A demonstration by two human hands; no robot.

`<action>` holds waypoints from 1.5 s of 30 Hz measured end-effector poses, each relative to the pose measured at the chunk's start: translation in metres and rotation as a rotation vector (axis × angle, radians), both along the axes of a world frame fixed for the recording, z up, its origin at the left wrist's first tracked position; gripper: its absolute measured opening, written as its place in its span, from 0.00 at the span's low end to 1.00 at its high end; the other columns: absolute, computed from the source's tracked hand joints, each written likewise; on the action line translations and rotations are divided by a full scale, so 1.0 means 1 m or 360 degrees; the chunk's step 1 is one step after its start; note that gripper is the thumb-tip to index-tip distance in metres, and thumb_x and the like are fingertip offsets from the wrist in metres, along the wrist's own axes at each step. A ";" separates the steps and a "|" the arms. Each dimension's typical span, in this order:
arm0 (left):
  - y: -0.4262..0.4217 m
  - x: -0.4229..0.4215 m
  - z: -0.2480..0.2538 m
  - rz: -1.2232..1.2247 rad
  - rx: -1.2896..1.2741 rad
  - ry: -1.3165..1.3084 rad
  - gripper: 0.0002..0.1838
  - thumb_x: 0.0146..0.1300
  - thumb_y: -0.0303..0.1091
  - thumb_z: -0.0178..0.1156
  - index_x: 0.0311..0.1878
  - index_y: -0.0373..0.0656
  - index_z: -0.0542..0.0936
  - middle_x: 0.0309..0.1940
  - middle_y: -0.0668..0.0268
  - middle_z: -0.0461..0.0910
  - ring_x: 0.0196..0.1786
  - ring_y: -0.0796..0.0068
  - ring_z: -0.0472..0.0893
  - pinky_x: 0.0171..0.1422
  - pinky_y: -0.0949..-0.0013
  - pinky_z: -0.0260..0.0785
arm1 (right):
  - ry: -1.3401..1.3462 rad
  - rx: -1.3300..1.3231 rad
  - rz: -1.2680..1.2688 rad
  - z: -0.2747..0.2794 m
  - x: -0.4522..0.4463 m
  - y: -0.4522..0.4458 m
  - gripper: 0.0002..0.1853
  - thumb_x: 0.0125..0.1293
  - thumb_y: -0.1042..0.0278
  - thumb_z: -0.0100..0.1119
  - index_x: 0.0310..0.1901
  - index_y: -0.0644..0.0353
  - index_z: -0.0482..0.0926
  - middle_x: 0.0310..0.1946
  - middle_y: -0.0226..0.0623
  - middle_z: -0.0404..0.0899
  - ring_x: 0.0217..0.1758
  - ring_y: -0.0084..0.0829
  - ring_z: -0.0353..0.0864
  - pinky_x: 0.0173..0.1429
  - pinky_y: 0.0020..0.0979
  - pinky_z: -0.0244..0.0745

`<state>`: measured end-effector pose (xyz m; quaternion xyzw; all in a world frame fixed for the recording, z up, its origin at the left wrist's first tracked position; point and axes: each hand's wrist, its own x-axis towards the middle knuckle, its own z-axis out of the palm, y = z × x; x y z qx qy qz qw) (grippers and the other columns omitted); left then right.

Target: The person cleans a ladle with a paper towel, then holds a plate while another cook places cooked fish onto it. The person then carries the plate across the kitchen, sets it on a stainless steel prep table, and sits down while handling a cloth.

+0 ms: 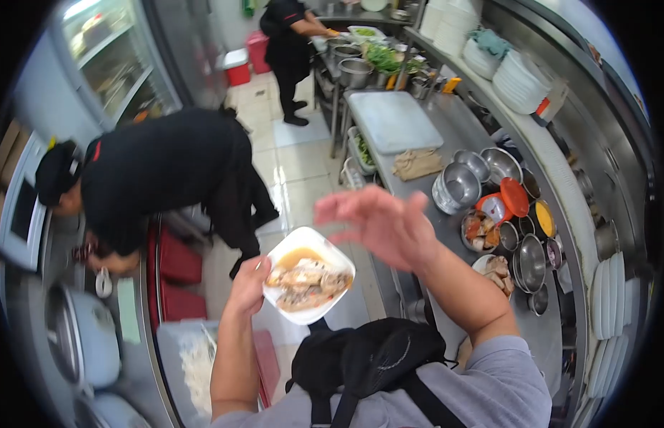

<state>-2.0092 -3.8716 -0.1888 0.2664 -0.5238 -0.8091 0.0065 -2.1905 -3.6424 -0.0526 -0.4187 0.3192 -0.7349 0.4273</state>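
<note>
My left hand (249, 287) grips the left edge of a white square bowl (301, 314) in front of my chest. In the bowl lie pieces of cooked food (310, 279), perhaps meat or fish, in a brownish broth. My right hand (389, 227) is raised above and to the right of the bowl, apart from it. Its fingers are stretched out, a little blurred, and nothing is in them.
A person in black (161, 178) bends over the left counter by a rice cooker (86, 335). Another person (285, 50) works at the far counter. On the right counter stand a white cutting board (392, 121), metal bowls (460, 185) and food containers. Stacked plates (521, 82) fill the shelf.
</note>
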 end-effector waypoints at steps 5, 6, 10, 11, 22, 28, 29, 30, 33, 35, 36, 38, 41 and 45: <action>-0.059 -0.074 0.026 -0.0220 -0.0177 0.0009 0.18 0.79 0.40 0.49 0.50 0.33 0.80 0.43 0.61 0.84 0.42 0.76 0.83 0.49 0.70 0.75 | 0.0298 -0.0896 0.0572 0.068 0.000 -0.034 0.56 0.62 0.13 0.29 0.63 0.65 0.73 0.72 0.62 0.56 0.74 0.51 0.58 0.76 0.51 0.48; -0.070 -0.085 0.022 -0.0198 -0.0117 0.0041 0.19 0.78 0.40 0.50 0.51 0.32 0.79 0.44 0.60 0.84 0.43 0.75 0.83 0.49 0.69 0.76 | 0.0497 -0.0928 0.0602 0.077 -0.006 -0.036 0.57 0.61 0.12 0.28 0.63 0.66 0.73 0.73 0.63 0.55 0.75 0.52 0.57 0.76 0.53 0.46; -0.091 -0.150 0.029 -0.0202 -0.0041 0.0062 0.21 0.78 0.42 0.50 0.54 0.29 0.78 0.46 0.56 0.84 0.46 0.71 0.84 0.52 0.67 0.77 | -0.0132 -0.0919 0.0306 0.086 -0.034 -0.044 0.45 0.64 0.21 0.46 0.52 0.66 0.81 0.66 0.73 0.62 0.72 0.61 0.64 0.71 0.50 0.56; -0.100 -0.170 0.010 -0.0220 0.0020 0.0193 0.21 0.78 0.42 0.49 0.56 0.28 0.77 0.48 0.55 0.84 0.47 0.69 0.85 0.53 0.66 0.77 | -0.0089 -0.0932 0.0219 0.080 -0.050 -0.046 0.45 0.66 0.21 0.43 0.51 0.65 0.82 0.65 0.74 0.63 0.72 0.63 0.62 0.70 0.54 0.55; -0.156 -0.360 -0.014 -0.0017 -0.0221 -0.0030 0.21 0.80 0.41 0.46 0.54 0.30 0.77 0.45 0.58 0.83 0.45 0.73 0.83 0.52 0.68 0.75 | -0.0001 -0.0440 -0.0326 -0.043 -0.331 -0.042 0.48 0.65 0.18 0.35 0.67 0.57 0.66 0.70 0.61 0.61 0.75 0.55 0.62 0.70 0.52 0.68; -0.190 -0.462 -0.008 0.0196 -0.0129 0.0085 0.21 0.80 0.40 0.45 0.53 0.29 0.77 0.43 0.57 0.84 0.42 0.72 0.83 0.50 0.68 0.75 | -0.0183 0.0176 -0.0600 -0.107 -0.455 -0.092 0.42 0.69 0.23 0.37 0.65 0.56 0.67 0.67 0.50 0.68 0.70 0.45 0.69 0.65 0.46 0.72; -0.201 -0.480 -0.008 0.0193 -0.0122 0.0043 0.21 0.80 0.40 0.45 0.53 0.29 0.77 0.44 0.58 0.84 0.43 0.72 0.83 0.51 0.68 0.75 | -0.0205 0.0267 -0.0589 -0.118 -0.474 -0.106 0.41 0.69 0.24 0.37 0.64 0.56 0.67 0.66 0.48 0.69 0.69 0.43 0.70 0.65 0.46 0.72; -0.214 -0.500 -0.009 0.0190 -0.0120 0.0008 0.20 0.80 0.40 0.45 0.53 0.29 0.77 0.44 0.58 0.83 0.43 0.73 0.83 0.51 0.68 0.75 | -0.0221 0.0353 -0.0579 -0.125 -0.493 -0.121 0.40 0.70 0.25 0.38 0.64 0.56 0.67 0.65 0.46 0.71 0.68 0.40 0.71 0.64 0.45 0.73; -0.263 -0.561 -0.043 0.0193 -0.0115 0.0102 0.20 0.80 0.39 0.46 0.53 0.30 0.78 0.43 0.58 0.84 0.43 0.73 0.82 0.50 0.68 0.75 | -0.0239 0.0469 -0.0582 -0.145 -0.541 -0.162 0.38 0.71 0.26 0.38 0.63 0.54 0.68 0.63 0.44 0.73 0.66 0.38 0.72 0.63 0.43 0.73; -0.286 -0.599 -0.053 0.0171 -0.0134 0.0105 0.20 0.80 0.39 0.46 0.54 0.30 0.78 0.43 0.58 0.84 0.43 0.74 0.82 0.50 0.67 0.75 | -0.0271 0.0538 -0.0606 -0.167 -0.564 -0.177 0.37 0.72 0.27 0.38 0.64 0.54 0.68 0.62 0.44 0.73 0.66 0.38 0.72 0.62 0.42 0.73; -0.301 -0.619 -0.054 0.0120 -0.0137 0.0087 0.20 0.80 0.40 0.46 0.56 0.30 0.77 0.45 0.57 0.83 0.44 0.71 0.83 0.51 0.66 0.76 | -0.0330 0.0630 -0.0659 -0.177 -0.575 -0.184 0.36 0.72 0.27 0.38 0.64 0.53 0.68 0.61 0.43 0.74 0.65 0.38 0.73 0.61 0.41 0.74; -0.336 -0.661 -0.053 0.0097 -0.0136 0.0098 0.21 0.80 0.40 0.45 0.59 0.30 0.75 0.48 0.56 0.83 0.45 0.68 0.84 0.51 0.65 0.77 | -0.0353 0.0721 -0.0694 -0.189 -0.602 -0.205 0.36 0.72 0.28 0.38 0.64 0.52 0.68 0.61 0.43 0.75 0.63 0.37 0.74 0.59 0.41 0.74; -0.374 -0.718 -0.059 0.0105 -0.0174 0.0072 0.22 0.81 0.41 0.44 0.59 0.29 0.75 0.47 0.55 0.83 0.44 0.68 0.84 0.50 0.64 0.77 | -0.0598 0.0909 -0.0718 -0.207 -0.635 -0.230 0.28 0.77 0.40 0.43 0.67 0.51 0.65 0.61 0.44 0.75 0.57 0.36 0.78 0.53 0.40 0.78; -0.423 -0.783 -0.054 0.0197 -0.0140 0.0064 0.21 0.80 0.42 0.45 0.55 0.30 0.77 0.43 0.58 0.84 0.42 0.73 0.82 0.48 0.67 0.75 | -0.0377 0.0872 -0.0594 -0.194 -0.692 -0.303 0.31 0.76 0.49 0.51 0.75 0.50 0.56 0.64 0.47 0.72 0.58 0.37 0.79 0.52 0.39 0.79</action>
